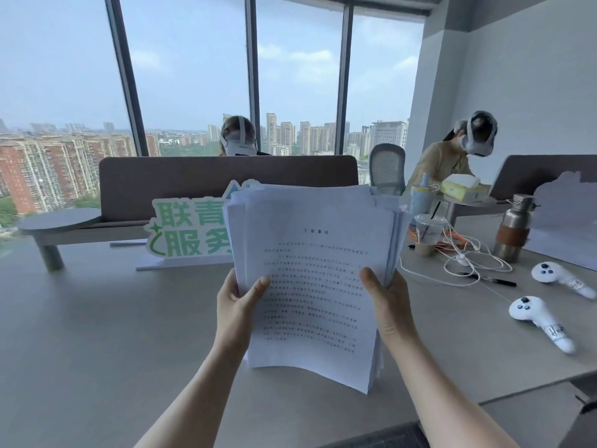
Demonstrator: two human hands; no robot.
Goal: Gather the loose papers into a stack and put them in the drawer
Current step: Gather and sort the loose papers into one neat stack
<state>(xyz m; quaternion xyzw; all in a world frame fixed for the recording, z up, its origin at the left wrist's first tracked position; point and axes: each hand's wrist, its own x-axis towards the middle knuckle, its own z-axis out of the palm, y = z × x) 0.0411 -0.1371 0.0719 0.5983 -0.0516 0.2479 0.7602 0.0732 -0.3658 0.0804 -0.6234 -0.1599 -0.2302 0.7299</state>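
Observation:
A thick stack of printed papers (pixel 310 279) stands upright above the grey desk (pixel 97 334), its top sheets fanned unevenly and its bottom edge curling toward me. My left hand (pixel 237 308) grips the stack's left edge, thumb across the front page. My right hand (pixel 389 305) grips the right edge the same way. The fingers behind the sheets are hidden. No drawer is in view.
A green-and-white sign (pixel 190 231) stands behind the papers. To the right are a plastic cup (pixel 428 232), a metal bottle (pixel 513 229), white cables (pixel 468 260), a pen (pixel 499 281) and two white controllers (pixel 542 321). Two people in headsets sit beyond the divider (pixel 226 179).

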